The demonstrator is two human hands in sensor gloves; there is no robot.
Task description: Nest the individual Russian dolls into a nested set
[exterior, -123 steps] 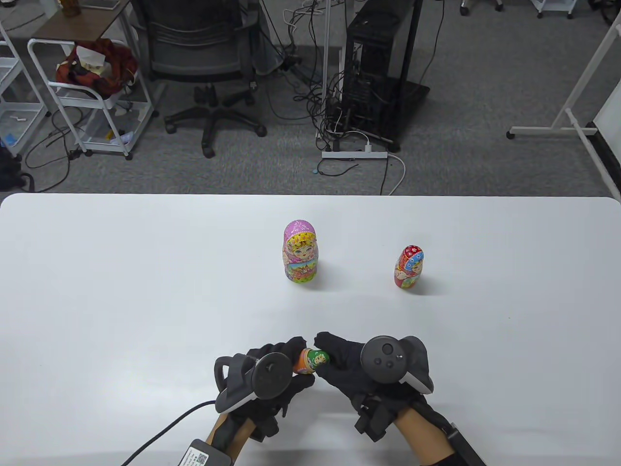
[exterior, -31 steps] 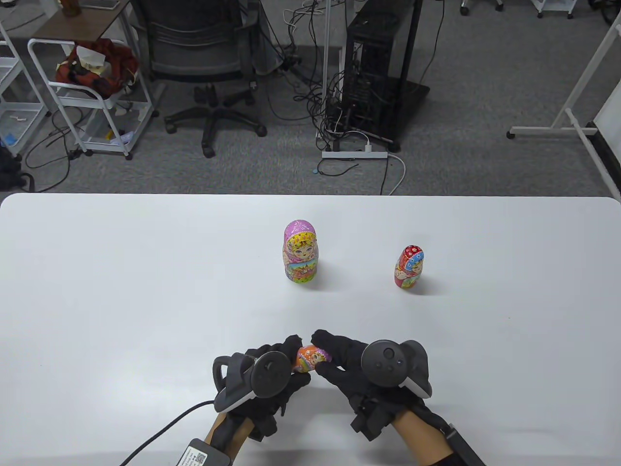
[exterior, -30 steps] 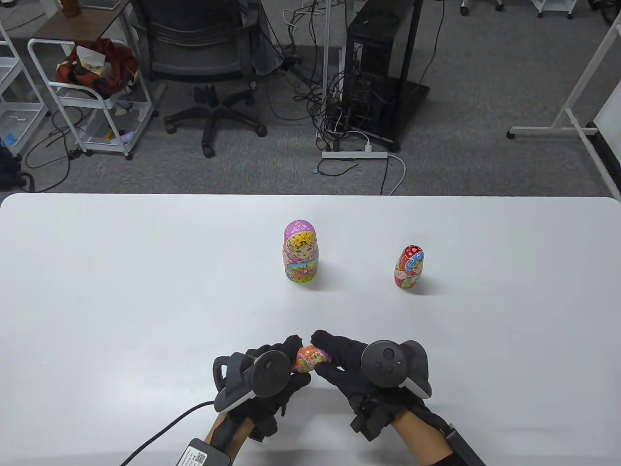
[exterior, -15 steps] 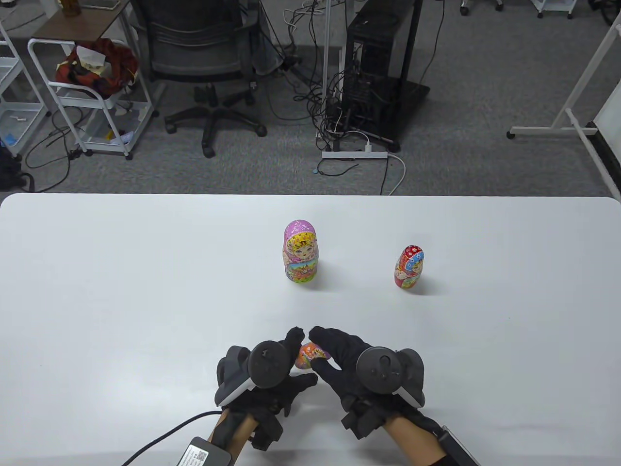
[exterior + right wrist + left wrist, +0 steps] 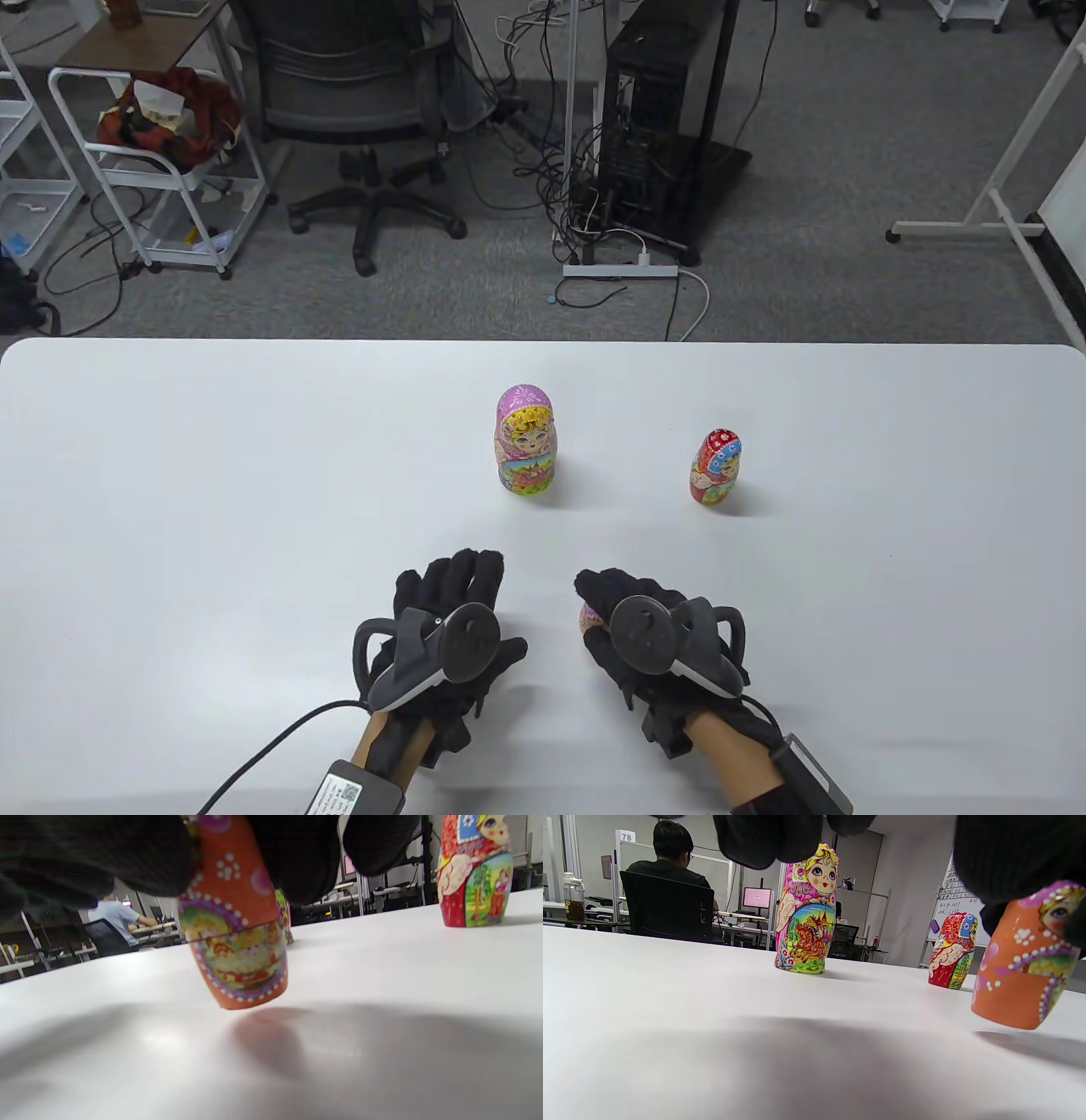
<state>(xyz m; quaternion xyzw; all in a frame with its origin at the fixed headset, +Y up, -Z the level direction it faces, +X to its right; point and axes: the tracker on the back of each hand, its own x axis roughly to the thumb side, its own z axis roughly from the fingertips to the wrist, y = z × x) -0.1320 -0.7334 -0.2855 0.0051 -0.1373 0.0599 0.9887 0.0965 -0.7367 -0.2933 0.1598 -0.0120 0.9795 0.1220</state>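
Nearest the table's front edge, the left hand [image 5: 450,611] lies flat over the white table [image 5: 212,509], its gloved fingers stretched forward and gripping nothing, with the tracker strapped across its back. Just to its right, and apart from it, the right hand [image 5: 632,632] holds the orange doll [image 5: 235,929] by its upper half, fingers wrapped over the head. In the table view only a sliver of that doll [image 5: 588,616] shows at the thumb side of the hand. The right wrist view shows it assembled, tilted, with its base just above the table and a shadow beneath; the left wrist view also shows it [image 5: 1026,959] leaning, base off the surface. Farther back, near the middle of the table, the pink doll [image 5: 526,440] stands upright, closed, facing the person. To its right and well apart from it, the smaller red doll [image 5: 715,468] also stands upright and closed. Beyond the table's far edge sit an office chair [image 5: 356,110] and a computer tower [image 5: 657,102] among cables on the grey floor.
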